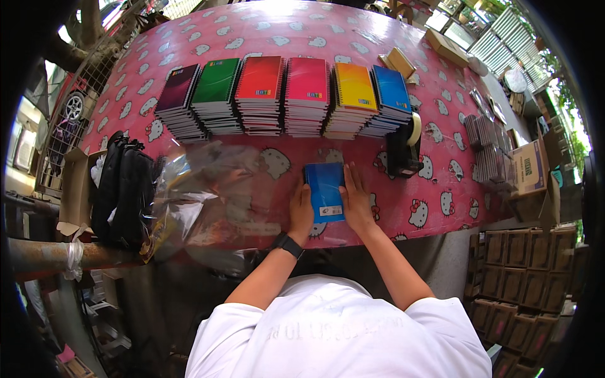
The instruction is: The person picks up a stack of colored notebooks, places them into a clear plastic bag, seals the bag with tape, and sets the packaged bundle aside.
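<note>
Between my two hands a blue notebook [324, 183] lies on the pink table [403, 211], a small white label near its lower edge. My left hand [302, 211] grips its left side, and my right hand [357, 203] presses against the right side. Beyond them stands a row of notebook stacks: dark purple [179, 87], green [216, 80], red [260, 77], pink [307, 79], yellow [354, 85] and blue [391, 87]. A black tape dispenser [402, 150] with a roll of tape sits ahead of my right hand.
Crumpled clear plastic [211, 186] spreads left of my hands, beside black fabric bags [125, 195] and an open cardboard box [77, 198]. At the right edge are stacked packs [486, 148] and another carton [528, 165]. Brown bundles [520, 277] are piled below, right.
</note>
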`<state>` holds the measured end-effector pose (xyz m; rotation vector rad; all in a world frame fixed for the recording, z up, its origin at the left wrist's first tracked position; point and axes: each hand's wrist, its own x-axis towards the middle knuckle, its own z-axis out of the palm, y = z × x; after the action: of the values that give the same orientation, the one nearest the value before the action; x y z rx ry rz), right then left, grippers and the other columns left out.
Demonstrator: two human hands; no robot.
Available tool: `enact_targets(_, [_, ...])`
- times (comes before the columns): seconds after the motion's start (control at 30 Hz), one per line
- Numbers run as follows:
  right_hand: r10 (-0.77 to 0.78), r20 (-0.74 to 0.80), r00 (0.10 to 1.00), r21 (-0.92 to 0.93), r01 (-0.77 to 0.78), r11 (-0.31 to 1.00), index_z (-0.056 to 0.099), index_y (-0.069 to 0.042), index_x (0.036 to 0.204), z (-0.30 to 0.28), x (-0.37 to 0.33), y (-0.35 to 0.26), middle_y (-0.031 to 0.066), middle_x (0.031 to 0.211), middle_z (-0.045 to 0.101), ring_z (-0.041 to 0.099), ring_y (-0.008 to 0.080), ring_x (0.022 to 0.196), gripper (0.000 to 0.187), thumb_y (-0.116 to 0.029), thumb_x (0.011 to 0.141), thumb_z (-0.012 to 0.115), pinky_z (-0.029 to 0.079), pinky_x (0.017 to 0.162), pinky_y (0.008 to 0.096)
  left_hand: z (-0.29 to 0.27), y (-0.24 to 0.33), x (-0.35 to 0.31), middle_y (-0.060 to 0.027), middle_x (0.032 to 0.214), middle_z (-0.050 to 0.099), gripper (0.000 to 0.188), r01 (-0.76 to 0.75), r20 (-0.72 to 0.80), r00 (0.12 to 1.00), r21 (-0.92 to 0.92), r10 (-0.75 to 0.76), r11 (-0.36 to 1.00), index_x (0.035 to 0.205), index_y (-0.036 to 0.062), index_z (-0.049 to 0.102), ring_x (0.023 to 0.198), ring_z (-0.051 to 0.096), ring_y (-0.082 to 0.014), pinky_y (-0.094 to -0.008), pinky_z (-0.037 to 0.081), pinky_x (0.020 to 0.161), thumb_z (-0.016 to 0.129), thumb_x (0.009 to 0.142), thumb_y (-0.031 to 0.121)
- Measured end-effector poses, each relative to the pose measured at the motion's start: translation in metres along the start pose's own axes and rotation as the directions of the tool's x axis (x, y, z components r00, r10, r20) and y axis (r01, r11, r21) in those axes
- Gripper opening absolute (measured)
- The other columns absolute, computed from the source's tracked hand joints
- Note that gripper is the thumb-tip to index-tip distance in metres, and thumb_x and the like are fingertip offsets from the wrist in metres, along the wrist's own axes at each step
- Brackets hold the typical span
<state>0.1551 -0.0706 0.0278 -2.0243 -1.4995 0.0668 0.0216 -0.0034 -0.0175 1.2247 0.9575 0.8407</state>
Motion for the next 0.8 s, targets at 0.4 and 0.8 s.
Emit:
enact_targets(0.4, [-0.044,0.301,0.953,-0.314,0.142,0.939,0.022,-0.003,0.143,-0.006,0.002,-0.025,0.0100,0.152,0.014,0.006,0.0370,0.140,0.067,-0.044,0.093,0.040,0.012,0.105,0.0646,-0.030,-0.003,0.013,-0.0234,0.125,0.051,0.045,-0.347,0.025,0.871,0.739,0.491,0.578,0.131,0.0002,0.043,0.118,0.047,-0.0383,-0.0422,0.037,0.096,0.043,0.094,0.027])
enact_targets(0.8, [-0.146,0.155,0.977,-0.220,0.179,0.959,0.045,-0.006,0.130,-0.014,0.005,-0.035,0.0173,0.139,0.034,0.031,0.0375,0.126,0.054,-0.041,0.089,0.050,0.030,0.098,0.0566,-0.103,0.054,0.012,-0.0020,0.077,0.061,0.030,0.099,0.215,0.971,0.017,-0.100,0.995,0.103,0.0017,0.062,0.070,0.057,-0.0135,-0.0276,0.046,0.061,0.069,0.074,0.005])
